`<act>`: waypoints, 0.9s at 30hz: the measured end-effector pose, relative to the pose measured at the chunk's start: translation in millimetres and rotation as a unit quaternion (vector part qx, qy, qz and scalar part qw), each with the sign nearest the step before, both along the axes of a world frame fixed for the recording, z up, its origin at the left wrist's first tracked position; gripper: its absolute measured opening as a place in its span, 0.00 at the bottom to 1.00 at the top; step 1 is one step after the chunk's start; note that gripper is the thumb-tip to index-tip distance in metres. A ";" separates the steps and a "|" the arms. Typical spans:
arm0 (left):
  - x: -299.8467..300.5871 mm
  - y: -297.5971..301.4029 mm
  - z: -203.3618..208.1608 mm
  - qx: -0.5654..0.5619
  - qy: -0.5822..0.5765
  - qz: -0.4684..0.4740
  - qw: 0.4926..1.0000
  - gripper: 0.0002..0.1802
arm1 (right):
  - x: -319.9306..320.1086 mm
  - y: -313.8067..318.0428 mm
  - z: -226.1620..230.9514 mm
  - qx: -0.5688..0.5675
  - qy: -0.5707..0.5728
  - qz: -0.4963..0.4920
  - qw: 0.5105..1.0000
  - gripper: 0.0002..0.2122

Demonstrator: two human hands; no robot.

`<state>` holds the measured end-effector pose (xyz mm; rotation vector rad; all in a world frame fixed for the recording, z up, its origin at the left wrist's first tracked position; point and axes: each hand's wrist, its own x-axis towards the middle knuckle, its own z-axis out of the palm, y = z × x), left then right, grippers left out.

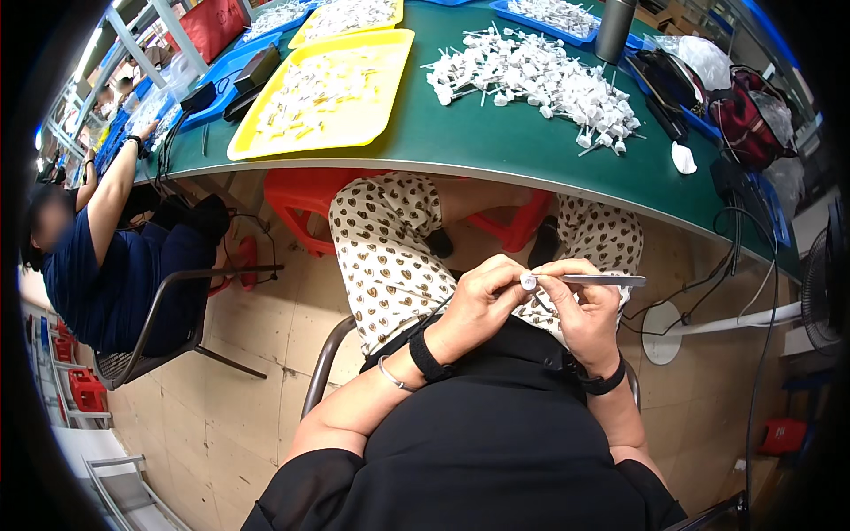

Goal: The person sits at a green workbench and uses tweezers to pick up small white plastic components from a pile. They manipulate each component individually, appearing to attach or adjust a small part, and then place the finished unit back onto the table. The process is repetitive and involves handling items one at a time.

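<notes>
Above my lap, my left hand (481, 298) is closed, its fingertips pinching a small white plastic part (529, 281) with a round face. Close beside it, my right hand (586, 310) grips flat metal tweezers (606, 280), their rear end pointing right. The right fingertips meet the white part; the tweezers' tips are hidden there. On the green table (372, 157) ahead lies a loose pile of white parts with thin stems (540, 80). To its left stands a yellow tray (390, 106) holding many small white and yellow pieces.
A dark cylindrical bottle (615, 31) and bags (753, 119) stand at the table's right, cables (735, 221) hanging below. A fan (819, 274) is at far right. At left, a co-worker (124, 239) sits at the table. Red stools (310, 199) are underneath.
</notes>
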<state>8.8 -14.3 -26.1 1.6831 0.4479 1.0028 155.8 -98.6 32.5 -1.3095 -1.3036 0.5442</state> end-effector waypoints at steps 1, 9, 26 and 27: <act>0.3 0.1 0.0 -0.004 -0.003 -0.002 1.000 0.04 | -0.4 -0.1 -1.0 0.000 0.020 0.001 1.000 0.03; 0.3 1.7 -2.1 0.014 0.009 -0.004 1.000 0.03 | 3.1 1.3 -1.1 0.024 -0.082 0.002 0.996 0.03; -2.2 7.3 0.0 -0.053 -0.019 -0.018 0.998 0.07 | 10.7 0.3 3.2 -0.015 0.193 0.065 0.979 0.09; -2.5 7.1 0.3 -0.059 -0.020 -0.018 0.998 0.07 | 10.5 0.9 2.5 -0.015 0.197 0.067 0.978 0.09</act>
